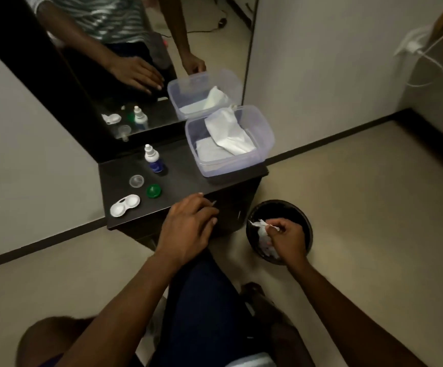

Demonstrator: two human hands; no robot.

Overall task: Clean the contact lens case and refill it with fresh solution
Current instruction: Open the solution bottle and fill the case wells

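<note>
The right hand (286, 238) pinches a crumpled white tissue (261, 227) between curled fingers, over the round black waste bin (252, 218) on the floor. The left hand (188, 226) lies with fingers loosely spread, holding nothing, at the near edge of the dark wooden cabinet top (183, 178). On that top, near its left front corner, lies the white two-well contact lens case (125, 205), uncapped; just behind it sit a green round cap (153, 191) and a clear round cap (136, 181). Farther back stands a small white-and-blue solution bottle (153, 158). At the right rear, a translucent plastic box (265, 136) holds white tissues (228, 136), against a mirror (87, 62).
</note>
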